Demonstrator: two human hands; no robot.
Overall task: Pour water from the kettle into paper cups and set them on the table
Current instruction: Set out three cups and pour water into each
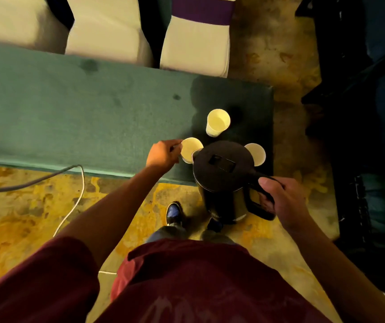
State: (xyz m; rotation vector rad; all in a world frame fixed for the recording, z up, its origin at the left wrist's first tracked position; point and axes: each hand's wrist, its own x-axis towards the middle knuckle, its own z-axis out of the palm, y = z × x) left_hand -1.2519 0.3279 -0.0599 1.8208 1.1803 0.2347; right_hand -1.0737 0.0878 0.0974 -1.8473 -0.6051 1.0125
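My right hand grips the handle of a black kettle, held above the near right end of the green table. Its spout sits over the rim of a white paper cup, which my left hand holds at its left side. A second paper cup stands upright on the table just beyond. A third cup shows at the kettle's right, partly hidden by the lid. I cannot tell whether water is flowing.
Three white-covered chairs, one with a purple band, stand behind the table. A white cable and a grey one trail over the yellow patterned floor at left. Dark furniture fills the right side. My shoes show below the table's edge.
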